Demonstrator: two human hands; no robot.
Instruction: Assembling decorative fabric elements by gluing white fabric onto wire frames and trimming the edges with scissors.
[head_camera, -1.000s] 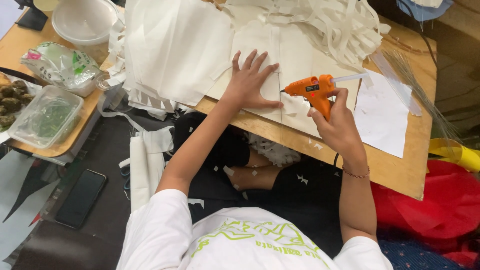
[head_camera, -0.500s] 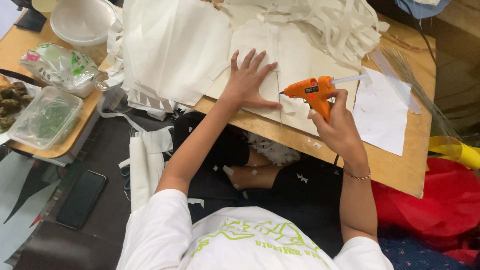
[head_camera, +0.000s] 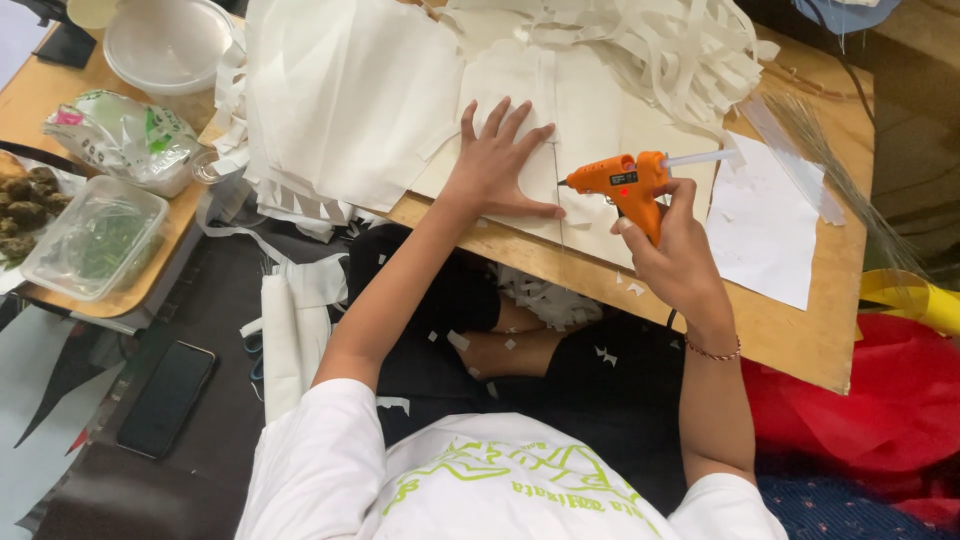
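My left hand (head_camera: 497, 162) lies flat with fingers spread on a cream paper piece (head_camera: 570, 110) on the wooden board (head_camera: 790, 330). My right hand (head_camera: 675, 255) grips an orange glue gun (head_camera: 622, 180) by its handle. The gun's nozzle points left, just above the paper near my left thumb. A white glue stick juts from the back of the gun.
A stack of cream sheets (head_camera: 340, 90) and a heap of cut strips (head_camera: 640, 35) cover the board's far side. A white sheet (head_camera: 765, 225) lies right. Left are food containers (head_camera: 90, 235), a bowl (head_camera: 165, 45), a phone (head_camera: 165, 398). Red cloth (head_camera: 880, 400) lies right.
The glue gun's nozzle has shifted slightly left and down, closer to my left thumb. My left hand stays pressed on the paper.
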